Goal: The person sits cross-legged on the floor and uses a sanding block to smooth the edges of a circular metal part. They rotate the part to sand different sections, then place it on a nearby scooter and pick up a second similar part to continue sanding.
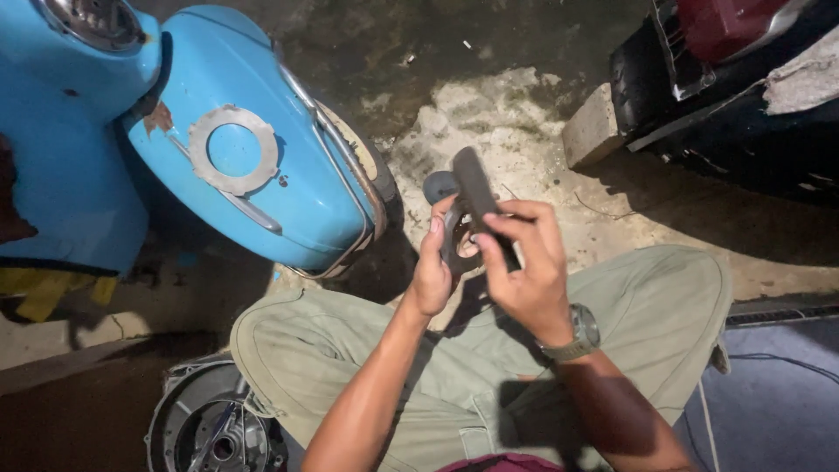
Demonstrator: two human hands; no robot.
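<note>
Left hand point(433, 271): gripped a small round metal part point(456, 238) at its edge, fingers pinching it upright, apparently to steady it.
Right hand point(524, 267): fingers pressed together around a dark flat tool point(476, 188), laid across the part as if to work its face.
Part's position: between both hands, above the person's knees, well off the concrete floor point(524, 140).
Surroundings: a blue scooter body point(262, 166) stood at left; an engine casing point(205, 424) lay by the knee.
</note>
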